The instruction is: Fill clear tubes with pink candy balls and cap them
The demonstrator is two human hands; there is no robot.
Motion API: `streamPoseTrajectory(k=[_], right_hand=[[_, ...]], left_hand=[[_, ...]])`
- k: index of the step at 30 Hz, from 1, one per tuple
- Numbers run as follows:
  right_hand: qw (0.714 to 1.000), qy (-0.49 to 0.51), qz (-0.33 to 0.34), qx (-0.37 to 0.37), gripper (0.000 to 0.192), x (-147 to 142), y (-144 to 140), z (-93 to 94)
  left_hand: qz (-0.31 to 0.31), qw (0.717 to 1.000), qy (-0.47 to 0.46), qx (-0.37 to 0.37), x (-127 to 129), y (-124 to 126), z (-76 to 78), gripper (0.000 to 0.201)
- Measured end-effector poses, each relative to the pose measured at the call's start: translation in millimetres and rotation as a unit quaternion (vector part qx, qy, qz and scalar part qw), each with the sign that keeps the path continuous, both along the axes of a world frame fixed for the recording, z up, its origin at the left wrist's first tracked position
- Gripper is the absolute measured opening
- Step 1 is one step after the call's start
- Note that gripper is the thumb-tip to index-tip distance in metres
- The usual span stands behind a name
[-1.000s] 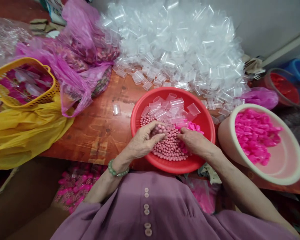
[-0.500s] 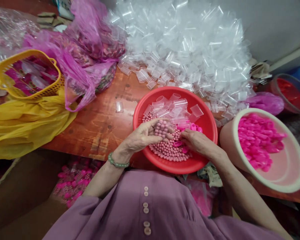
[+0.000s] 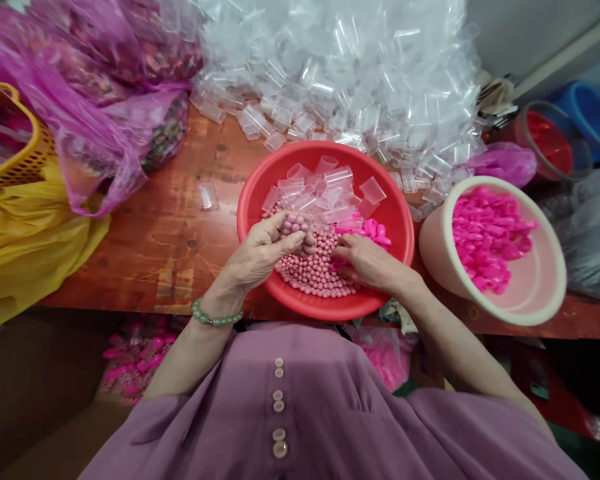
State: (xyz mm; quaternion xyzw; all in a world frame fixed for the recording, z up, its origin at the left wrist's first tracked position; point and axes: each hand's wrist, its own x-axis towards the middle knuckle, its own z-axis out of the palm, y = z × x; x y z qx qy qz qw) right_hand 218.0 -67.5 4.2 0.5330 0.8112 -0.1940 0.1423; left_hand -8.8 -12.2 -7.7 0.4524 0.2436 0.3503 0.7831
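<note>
Left hand: the left hand [image 3: 260,250] is cupped palm-up over the round red plastic basin [image 3: 400,230], fingers curled around a small clear plastic tube packed with pink balls [image 3: 294,225].
Right hand: the right hand [image 3: 363,261] lies palm-down on the heap of small matte pink balls [image 3: 315,270], fingertips pinched near some bright pink plastic caps [image 3: 373,229] — whether it grips one I cannot tell.
Tube location: in the left fingers, just above the heap.
Handling: likely light and thin-walled, smooth enough to slip; best held round its sides, mouth up, so the balls stay in.
Loose balls: probably roll freely — easier scooped than pinched.
Around: empty clear tubes [image 3: 325,190] lie in the basin's far half; a large pile of clear tubes [image 3: 340,73] behind; a cream bowl [image 3: 545,303] of pink caps to the right.
</note>
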Motion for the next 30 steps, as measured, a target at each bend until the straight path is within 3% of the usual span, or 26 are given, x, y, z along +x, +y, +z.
streamPoseTrajectory(k=[4, 8, 13, 16, 23, 30], right_hand=[[1.0, -0.017, 0.015, 0.021, 0.02, -5.4, 1.0, -5.1], [0.988, 0.125, -0.08, 0.04, 0.023, 1.0, 2.2, 4.7], [0.893, 0.407, -0.189, 0.026, 0.035, -8.4, 5.7, 33.2], [0.861, 0.476, -0.179, 0.005, 0.038, -21.9, 13.6, 44.6], [0.883, 0.464, -0.067, 0.01, 0.032, -41.0, 36.8, 46.4], [0.889, 0.449, -0.08, -0.025, 0.035, -41.2, 41.2, 47.0]], left_hand=[[-0.016, 0.999, -0.023, -0.018, -1.0, 0.2, -2.2, 0.026], [-0.037, 0.997, -0.047, -0.037, -2.7, -0.2, -2.6, 0.025], [-0.086, 0.996, -0.023, -0.021, -5.6, -0.6, 3.5, 0.027], [-0.125, 0.992, -0.014, -0.015, -7.3, -0.1, 4.5, 0.031], [-0.152, 0.987, -0.045, -0.026, -7.0, 2.5, 0.0, 0.034], [-0.164, 0.985, -0.043, -0.024, -8.5, 5.2, 4.7, 0.026]])
